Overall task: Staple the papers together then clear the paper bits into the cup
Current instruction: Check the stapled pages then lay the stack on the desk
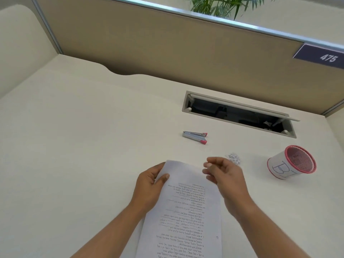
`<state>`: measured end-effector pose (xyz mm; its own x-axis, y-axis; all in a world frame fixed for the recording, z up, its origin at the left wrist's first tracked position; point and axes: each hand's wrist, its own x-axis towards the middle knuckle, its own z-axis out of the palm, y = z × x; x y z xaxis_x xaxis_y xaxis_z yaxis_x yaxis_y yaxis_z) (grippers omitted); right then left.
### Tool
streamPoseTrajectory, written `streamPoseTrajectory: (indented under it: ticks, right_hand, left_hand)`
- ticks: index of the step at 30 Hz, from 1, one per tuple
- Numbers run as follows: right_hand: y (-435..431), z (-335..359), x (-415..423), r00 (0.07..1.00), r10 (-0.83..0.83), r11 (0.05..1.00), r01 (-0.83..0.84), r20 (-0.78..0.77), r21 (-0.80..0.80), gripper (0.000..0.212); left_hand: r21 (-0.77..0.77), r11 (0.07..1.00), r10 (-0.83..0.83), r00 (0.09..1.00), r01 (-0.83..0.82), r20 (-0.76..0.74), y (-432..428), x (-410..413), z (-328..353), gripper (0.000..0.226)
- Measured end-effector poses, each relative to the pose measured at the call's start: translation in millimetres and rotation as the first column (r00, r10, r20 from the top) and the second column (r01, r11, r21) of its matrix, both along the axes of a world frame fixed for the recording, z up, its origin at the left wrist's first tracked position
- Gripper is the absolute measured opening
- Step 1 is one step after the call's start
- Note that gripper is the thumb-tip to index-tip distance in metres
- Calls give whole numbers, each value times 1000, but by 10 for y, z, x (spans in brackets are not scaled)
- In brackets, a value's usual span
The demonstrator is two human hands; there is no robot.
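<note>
Findings, head view:

- Papers (186, 211) – a printed stack, text upside down to the wearer. It is raised at the near middle of the desk (74, 146), with the far edge uppermost.
- Left hand (149, 185) – clamped on the stack's upper left edge, thumb on the printed face and fingers behind the sheets.
- Right hand (225, 175) – at the stack's upper right corner with fingers loosely curled. The fingertips sit at the paper's edge, and I cannot tell whether they pinch it.
- Stapler (195, 137) – silver with pink ends, its 2 arms slightly apart. It lies on the desk beyond the papers, apart from both hands.
- Paper bits (233, 158) – 1 small heap on the desk, just beyond the right hand's knuckles, between the hand and the cup.
- Cup (277, 169) – red mesh with a white wrap bearing a handwritten "B". It stands at the right, well apart from the stack.
- Cable hatch (238, 116) – set in the desk behind the stapler, lid propped open.
- Partition (167, 53) – beige, behind the desk, carrying a dark plate (322, 56) marked 475.
- Plant (223, 6) – green fronds visible above the partition.
</note>
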<state>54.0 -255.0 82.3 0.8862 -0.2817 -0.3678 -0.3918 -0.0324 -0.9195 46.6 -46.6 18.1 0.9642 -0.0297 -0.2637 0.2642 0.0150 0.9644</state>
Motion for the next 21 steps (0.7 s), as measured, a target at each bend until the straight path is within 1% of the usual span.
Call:
streamPoseTrajectory:
  ticks: [3, 6, 9, 10, 12, 13, 14, 15, 17, 19, 21]
  right_hand:
    - [65, 132, -566, 994, 43, 996, -35, -100, 79, 10]
    - [61, 282, -921, 991, 18, 982, 7, -131, 187, 10]
    - [117, 504, -1106, 994, 22, 957, 10, -106, 290, 7]
    - [140, 603, -1145, 996, 44, 949, -18, -76, 314, 12]
    - [192, 790, -1174, 994, 109, 934, -95, -21, 344, 51]
    - [218, 876, -1189, 992, 129, 928, -122, 2, 352, 67]
    - [240, 957, -1205, 988, 150, 921, -149, 25, 359, 74]
    - [252, 1022, -1217, 983, 175, 912, -181, 51, 368, 75]
    - [276, 1122, -1256, 975, 203, 904, -223, 94, 364, 69]
    - [284, 1167, -1305, 966, 224, 909, -256, 131, 329, 67]
    - [288, 1196, -1360, 956, 245, 914, -283, 160, 291, 66]
  left_hand:
    - [77, 997, -14, 998, 9, 62, -8, -165, 173, 33]
    - [180, 982, 11, 975, -51, 220, -24, -347, 438, 28]
    - [180, 983, -30, 923, -43, 383, -45, -529, 697, 36]
    - [193, 980, -54, 885, -41, 463, -51, -589, 786, 33]
    - [239, 968, -102, 765, -70, 636, -48, -682, 924, 23]
    - [266, 959, -127, 696, -96, 706, -45, -720, 976, 21]
    - [293, 948, -153, 632, -122, 759, -41, -757, 1014, 20]
    - [311, 940, -175, 579, -143, 796, -36, -786, 1043, 20]
    - [324, 932, -202, 508, -164, 837, -29, -859, 1122, 17]
    - [322, 930, -212, 456, -178, 865, -25, -943, 1207, 17]
    - [323, 927, -219, 423, -190, 879, -25, -1019, 1289, 20]
